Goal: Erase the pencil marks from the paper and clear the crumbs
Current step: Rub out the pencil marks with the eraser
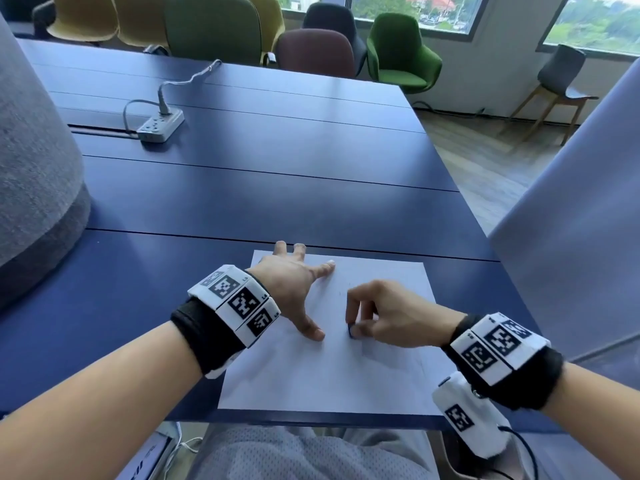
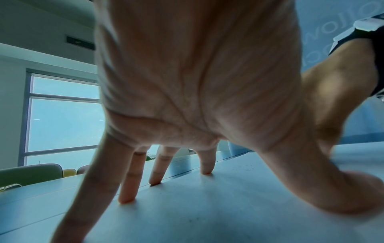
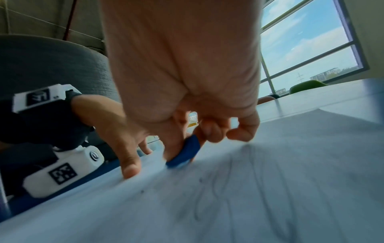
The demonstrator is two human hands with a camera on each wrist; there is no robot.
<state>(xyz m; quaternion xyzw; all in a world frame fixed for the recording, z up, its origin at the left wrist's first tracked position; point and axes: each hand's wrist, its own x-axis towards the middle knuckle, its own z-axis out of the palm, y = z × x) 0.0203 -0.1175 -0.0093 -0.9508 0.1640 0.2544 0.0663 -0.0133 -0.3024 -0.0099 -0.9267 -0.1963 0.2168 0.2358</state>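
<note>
A white sheet of paper (image 1: 294, 375) lies at the near edge of the dark blue table (image 1: 242, 188). My left hand (image 1: 294, 282) presses flat on the sheet's upper left part, fingers spread and straight (image 2: 126, 189). My right hand (image 1: 377, 313) pinches a small blue eraser (image 1: 350, 331) between thumb and fingers, its tip touching the paper near the middle. In the right wrist view the blue eraser (image 3: 185, 152) meets the sheet, and faint pencil lines (image 3: 224, 189) with a few dark crumbs (image 3: 142, 191) show on the paper (image 3: 290, 164).
A white power strip (image 1: 160, 125) with its cable lies on the table far left. A grey upholstered chair back (image 1: 34, 174) stands at the left and a pale panel (image 1: 571, 237) at the right. Coloured chairs (image 1: 398, 53) line the far edge.
</note>
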